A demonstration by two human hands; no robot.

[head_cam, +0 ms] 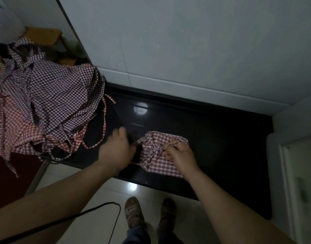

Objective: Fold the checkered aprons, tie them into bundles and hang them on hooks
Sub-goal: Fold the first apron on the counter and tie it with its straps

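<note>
Tension is what this step turns on, judged from the head view, the only one there is. The folded apron [161,167], a small plaid packet, lies on the black counter [221,138] near its front edge, with the knot [155,150] gathered on top of it. The right hand [180,155] rests on the packet's right side, and its thumb and fingers pinch a loop of tie just beside the knot. The left hand [116,150] is blurred and seen from the back. Its fingers are hidden, but the strap [137,143] runs taut from the packet straight into it, so I judge that it grips the strap end.

To finish the tie well, both ends should be drawn apart evenly and low along the counter, with the right hand keeping the packet pinned so the folds do not spring open. A one-sided tug would likely drag the bundle toward the edge (the glossy surface looks slippery). A free loop should be left for hanging. No hook is visible here.

To the left, well apart from the packet, the pile of aprons [45,103] waits unfolded, with loose ties trailing onto the counter.
</note>
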